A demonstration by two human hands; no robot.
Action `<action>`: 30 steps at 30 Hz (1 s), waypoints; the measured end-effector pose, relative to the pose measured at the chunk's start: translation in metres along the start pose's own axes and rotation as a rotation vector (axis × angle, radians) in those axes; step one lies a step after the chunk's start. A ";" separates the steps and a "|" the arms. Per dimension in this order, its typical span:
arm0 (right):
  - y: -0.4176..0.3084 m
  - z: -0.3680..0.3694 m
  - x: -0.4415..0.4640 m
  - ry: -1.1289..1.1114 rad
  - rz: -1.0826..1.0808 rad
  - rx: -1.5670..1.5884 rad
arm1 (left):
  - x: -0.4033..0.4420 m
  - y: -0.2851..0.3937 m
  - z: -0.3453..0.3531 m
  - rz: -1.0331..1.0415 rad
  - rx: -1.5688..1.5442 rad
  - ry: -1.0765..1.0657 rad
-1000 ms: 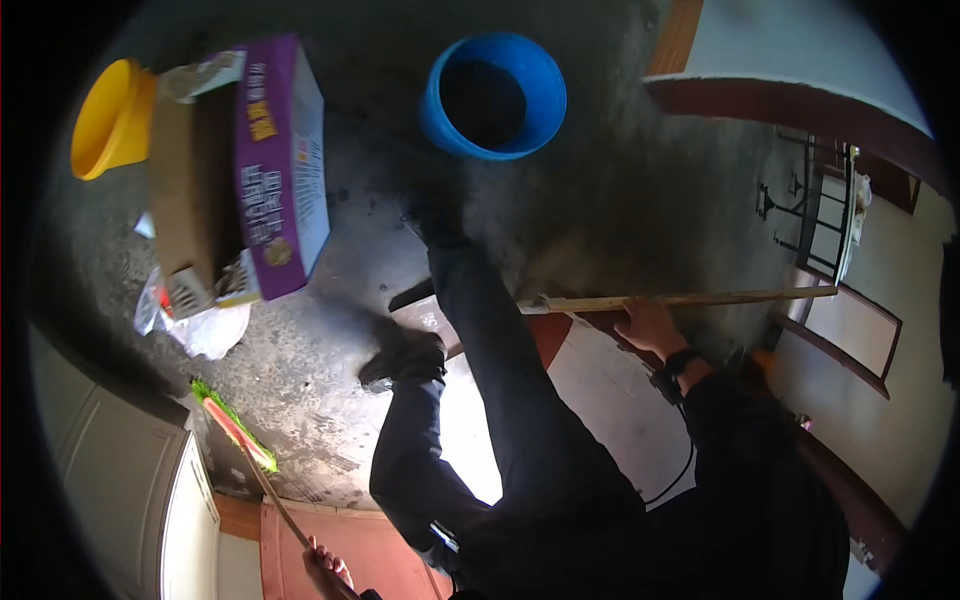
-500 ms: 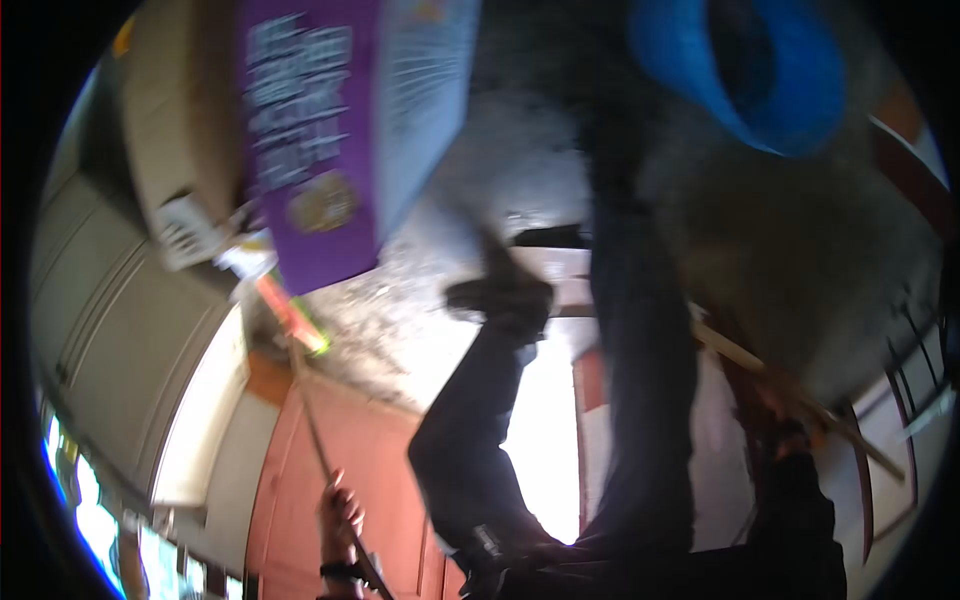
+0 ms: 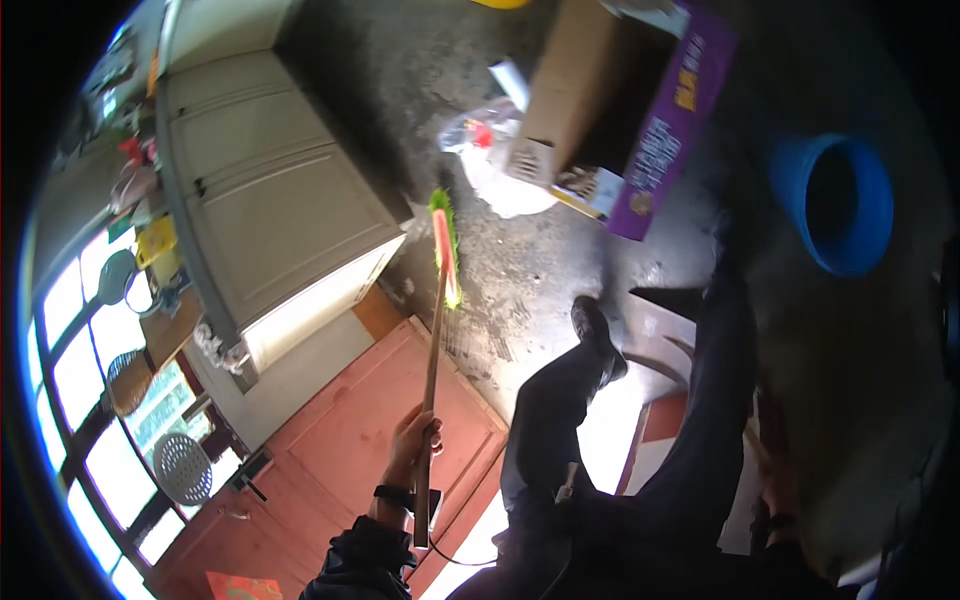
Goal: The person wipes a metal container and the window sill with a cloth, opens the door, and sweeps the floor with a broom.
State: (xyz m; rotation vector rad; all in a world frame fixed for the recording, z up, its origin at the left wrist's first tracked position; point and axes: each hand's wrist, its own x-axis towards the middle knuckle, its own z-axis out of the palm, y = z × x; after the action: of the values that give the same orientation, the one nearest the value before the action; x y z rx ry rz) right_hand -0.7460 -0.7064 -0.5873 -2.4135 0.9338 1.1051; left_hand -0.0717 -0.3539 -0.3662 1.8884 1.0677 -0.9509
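My left hand (image 3: 412, 440) is closed around the brown handle of a broom (image 3: 432, 370). The broom's red head with bright green bristles (image 3: 447, 250) is at the floor, beside the pale cabinet. Low on the right, my right hand (image 3: 775, 492) is dim and partly hidden in shadow beside my leg. It appears closed on a light wooden stick (image 3: 757, 445), whose far end I cannot make out. White plastic packaging (image 3: 500, 180) lies on the floor past the broom head, against an open cardboard box (image 3: 570, 85) with a purple printed flap (image 3: 672, 130).
A blue bucket (image 3: 850, 205) is on the dark floor at the right. The pale cabinet (image 3: 300, 210) runs along the left, near a reddish door (image 3: 370, 400). Strainers (image 3: 183, 468) hang by the bright window. My legs (image 3: 545, 420) are in the lower middle.
The view has swung, so the box, bucket and cabinet appear shifted. The broom head now shows apart from the box and packaging. Both hands keep their holds.
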 end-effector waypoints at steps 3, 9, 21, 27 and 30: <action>-0.029 -0.050 0.013 -0.021 0.009 0.032 | 0.006 0.024 -0.009 0.094 0.058 -0.008; -0.115 -0.143 -0.018 -0.016 0.022 -0.091 | 0.116 0.084 -0.032 0.453 0.354 -0.043; -0.219 -0.174 -0.078 -0.094 0.129 -0.146 | 0.178 0.030 -0.140 0.591 0.963 -0.239; -0.233 -0.217 -0.080 -0.217 0.276 -0.106 | 0.128 -0.045 -0.170 0.147 0.551 -0.383; -0.247 -0.244 -0.071 -0.251 0.285 -0.122 | 0.088 -0.049 -0.172 -0.026 0.197 -0.465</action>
State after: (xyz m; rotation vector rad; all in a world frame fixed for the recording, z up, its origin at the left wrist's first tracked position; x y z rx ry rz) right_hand -0.4783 -0.6241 -0.3704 -2.2074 1.1773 1.5667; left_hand -0.0424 -0.1569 -0.3790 1.6835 0.7416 -1.4664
